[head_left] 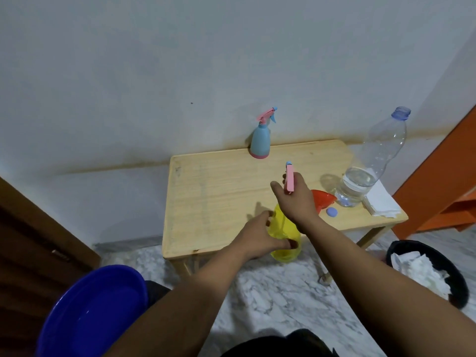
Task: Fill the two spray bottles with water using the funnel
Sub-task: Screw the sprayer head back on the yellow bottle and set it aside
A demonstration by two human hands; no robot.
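A yellow spray bottle (282, 229) stands near the front edge of the small wooden table (219, 191). My left hand (260, 235) grips its body. My right hand (296, 199) holds its pink spray head (290, 176) at the top of the bottle. A blue spray bottle (260, 140) with a pink trigger stands upright at the table's back edge by the wall. An orange funnel (323, 199) lies on its side behind my right hand. A large clear water bottle (371, 166), open and partly filled, stands at the right. Its blue cap (331, 212) lies beside the funnel.
Folded white paper napkins (381, 202) lie at the table's right corner. A blue basin (92, 313) sits low at the left. A black bin (432, 269) with white paper stands on the marble floor at the right. An orange door (443, 176) is further right.
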